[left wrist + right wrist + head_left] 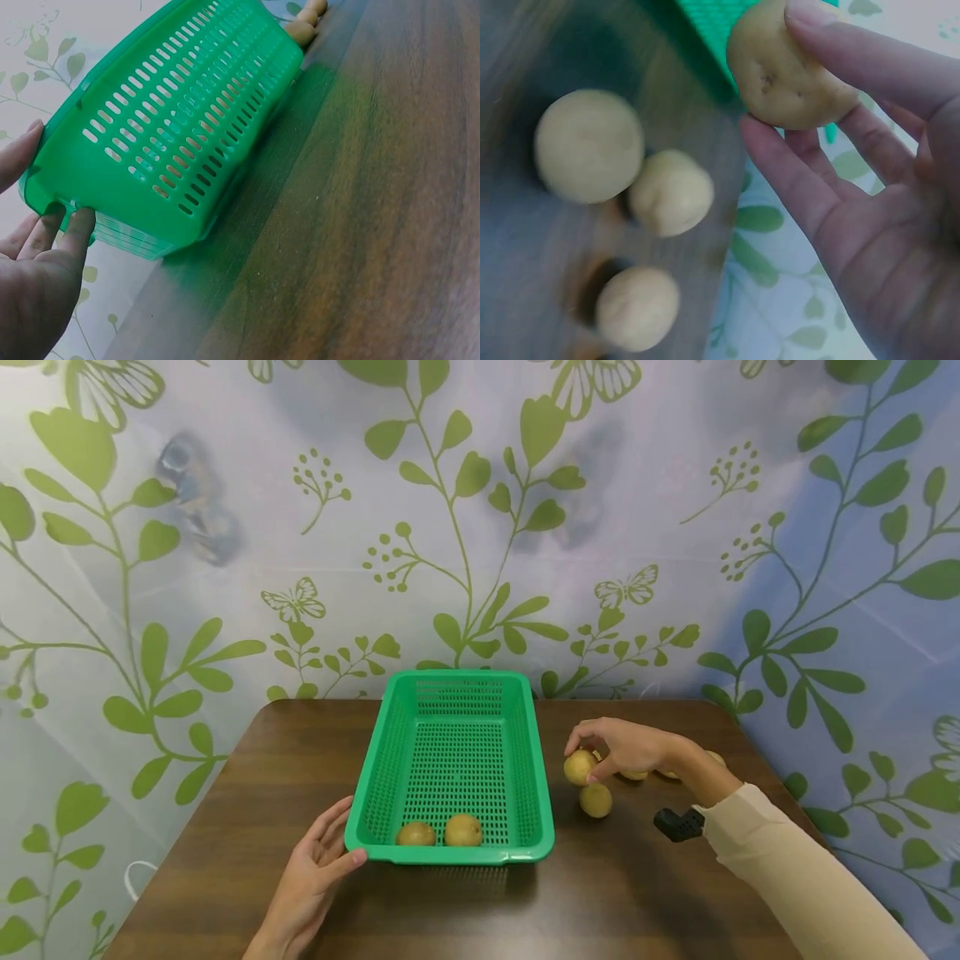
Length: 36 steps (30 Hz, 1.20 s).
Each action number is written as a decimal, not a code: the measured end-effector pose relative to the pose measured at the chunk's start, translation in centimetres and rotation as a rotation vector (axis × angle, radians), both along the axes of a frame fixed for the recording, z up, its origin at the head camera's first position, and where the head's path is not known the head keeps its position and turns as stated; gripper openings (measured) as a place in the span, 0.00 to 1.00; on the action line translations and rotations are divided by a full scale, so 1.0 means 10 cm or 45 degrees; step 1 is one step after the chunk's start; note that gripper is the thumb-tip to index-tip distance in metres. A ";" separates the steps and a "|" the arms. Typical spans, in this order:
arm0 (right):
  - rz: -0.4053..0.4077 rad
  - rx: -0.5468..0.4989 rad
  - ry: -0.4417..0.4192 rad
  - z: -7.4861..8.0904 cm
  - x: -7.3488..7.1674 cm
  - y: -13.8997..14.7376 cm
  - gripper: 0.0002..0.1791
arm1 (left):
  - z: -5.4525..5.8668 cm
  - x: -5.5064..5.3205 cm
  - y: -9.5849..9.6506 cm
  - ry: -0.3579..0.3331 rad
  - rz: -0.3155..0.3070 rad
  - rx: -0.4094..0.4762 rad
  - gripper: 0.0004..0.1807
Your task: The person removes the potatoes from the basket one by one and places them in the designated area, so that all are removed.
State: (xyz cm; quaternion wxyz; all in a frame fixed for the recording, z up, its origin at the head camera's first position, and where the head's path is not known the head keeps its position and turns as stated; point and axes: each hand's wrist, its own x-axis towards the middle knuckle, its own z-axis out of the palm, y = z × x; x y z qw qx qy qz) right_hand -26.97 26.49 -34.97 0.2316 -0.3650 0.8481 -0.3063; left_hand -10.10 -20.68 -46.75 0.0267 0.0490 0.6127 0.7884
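A green perforated plastic basket (pixel 465 855) stands on the table, with two potatoes (pixel 463 831) at its near end. My left hand (pixel 311 868) grips its near left corner, thumb on the rim; the left wrist view shows the fingers against the corner of the basket wall (pixel 112 180). To the right of the basket, my right hand (pixel 633 747) pinches a potato (pixel 580 767) between thumb and fingertips. In the right wrist view the held potato (pixel 772 67) is raised above the tabletop. Another potato (pixel 596 800) lies just in front of it.
More potatoes (pixel 633 774) lie on the right of the brown wooden table (pixel 300 743), partly hidden behind my right hand and forearm. A leaf-patterned cloth (pixel 465 527) hangs behind the table. A black device (pixel 678 825) sits by my right wrist.
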 end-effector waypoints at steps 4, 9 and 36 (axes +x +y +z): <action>-0.094 -0.028 0.002 -0.11 0.05 0.17 0.20 | 0.00 0.00 0.01 -0.002 -0.001 0.004 0.41; -0.190 -0.089 -0.005 -0.24 0.09 0.35 0.21 | 0.00 0.00 0.01 -0.005 0.014 -0.002 0.41; -0.425 -0.181 0.187 -0.91 0.33 0.96 0.21 | 0.00 0.01 0.00 0.013 -0.011 0.010 0.41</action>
